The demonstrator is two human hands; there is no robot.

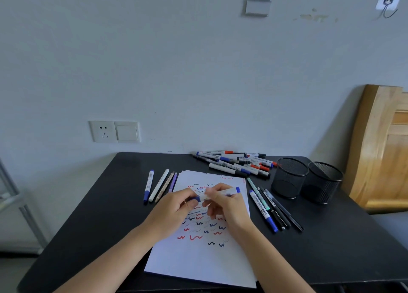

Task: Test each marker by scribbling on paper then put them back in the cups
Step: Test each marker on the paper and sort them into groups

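Two hands (head view): left hand (pixel 176 208) pinches the blue cap of the marker (pixel 229 191); right hand (pixel 225 204) grips its barrel.
Marker: held just above the scribbled paper (pixel 198 261).
Cups: two mesh cups (pixel 289 177) upright, right of the paper.

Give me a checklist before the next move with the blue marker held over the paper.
1. Grip of right hand on blue marker: ok.
2. Pinch of left hand on its cap: ok.
3. Cap seated or off: cannot tell, fingers hide the joint.
4. Blank space on paper near its front edge: ok.
5. Both mesh cups upright, mouths unobstructed: ok.
6. Markers returned to cups: not ok, none visible inside.
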